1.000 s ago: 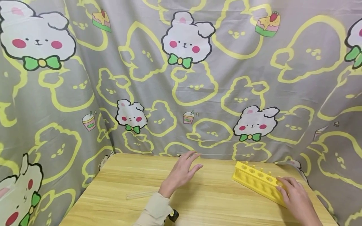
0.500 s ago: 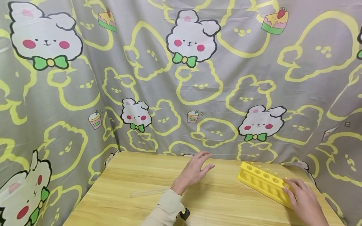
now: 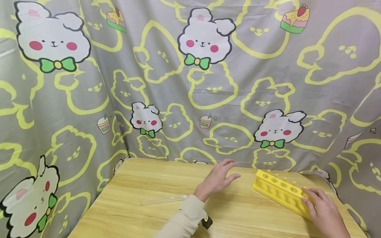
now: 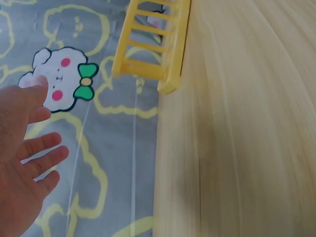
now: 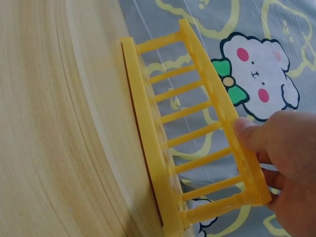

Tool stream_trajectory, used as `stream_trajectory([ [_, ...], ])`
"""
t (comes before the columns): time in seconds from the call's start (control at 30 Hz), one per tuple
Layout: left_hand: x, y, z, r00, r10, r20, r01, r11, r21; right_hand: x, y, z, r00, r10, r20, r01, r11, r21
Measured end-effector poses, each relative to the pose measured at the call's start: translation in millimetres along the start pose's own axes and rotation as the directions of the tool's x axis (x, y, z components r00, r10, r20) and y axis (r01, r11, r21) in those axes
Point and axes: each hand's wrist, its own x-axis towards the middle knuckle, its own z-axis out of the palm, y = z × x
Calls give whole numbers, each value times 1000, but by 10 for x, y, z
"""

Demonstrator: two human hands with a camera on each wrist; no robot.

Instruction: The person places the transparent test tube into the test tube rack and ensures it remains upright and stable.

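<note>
A yellow test tube rack (image 3: 279, 182) stands on the right part of the table, a row of round holes along its top plate. My right hand (image 3: 324, 206) grips the top plate at the near right end, the thumb on one edge as the right wrist view shows. To the left of the rack, apart from it, my left hand (image 3: 215, 180) is held over the table, fingers loosely extended and holding nothing. A clear glass tube (image 3: 163, 199) lies on the table, its right end hidden behind the left sleeve.
The wooden table (image 3: 143, 178) ends at the back against a grey curtain (image 3: 214, 138) printed with rabbits, which also hangs at both sides. A small black device (image 3: 206, 222) sits at the left wrist.
The whole view has shifted slightly, so table and rack appear further right. My left hand has moved a little right toward the rack. The right hand keeps its grip on the rack.
</note>
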Motion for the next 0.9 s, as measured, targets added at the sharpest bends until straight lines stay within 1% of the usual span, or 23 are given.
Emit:
stream_trajectory([
  [0.07,47,30,32,1000,8,17,-8,1000,4,2,6,0,1000,14,12,-14,1000,-1],
  [0.23,169,118,118,997,42,58,-44,999,22,1,45,-35,995,70,71,-68,997,-31],
  [0.3,196,135,136,997,41,63,-43,999,31,11,52,-28,995,64,80,-62,998,-34],
  [0.4,216,137,136,997,36,67,-40,998,52,38,45,9,996,43,73,-41,999,-25],
  [0.63,322,165,182,995,68,72,-74,994,80,40,51,26,999,29,32,-29,1000,-5],
  [0.77,371,180,222,995,61,82,-68,994,84,34,46,23,999,31,30,-30,1000,-3],
  [0.9,404,204,281,994,45,104,-53,996,69,17,34,21,999,24,21,-24,1000,3],
])
